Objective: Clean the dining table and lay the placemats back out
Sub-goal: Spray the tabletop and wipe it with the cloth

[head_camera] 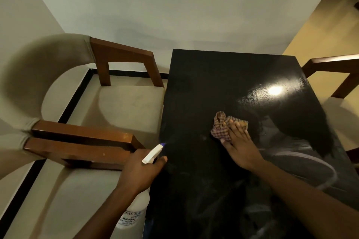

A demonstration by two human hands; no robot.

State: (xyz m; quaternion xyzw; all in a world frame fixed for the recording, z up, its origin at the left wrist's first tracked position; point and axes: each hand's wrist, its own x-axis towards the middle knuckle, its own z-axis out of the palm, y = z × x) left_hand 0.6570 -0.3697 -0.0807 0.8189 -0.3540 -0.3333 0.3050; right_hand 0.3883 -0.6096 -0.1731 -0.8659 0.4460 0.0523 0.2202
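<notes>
A glossy black dining table (pixel 209 83) fills the middle and right of the head view. My left hand (pixel 138 170) grips a white spray bottle (pixel 138 207) at the table's left edge, its blue-tipped nozzle (pixel 162 144) aimed over the tabletop. My right hand (pixel 240 147) lies flat on the table, fingers pressing a crumpled red checked cloth (pixel 220 128) against the surface. Faint streaks show on the near part of the top. No placemats are in view.
Two wooden armchairs with beige cushions (pixel 124 106) stand close along the table's left side, their armrests (pixel 81 141) near my left hand. Another chair's wooden arm (pixel 334 65) is at the right. A pale wall rises behind the table.
</notes>
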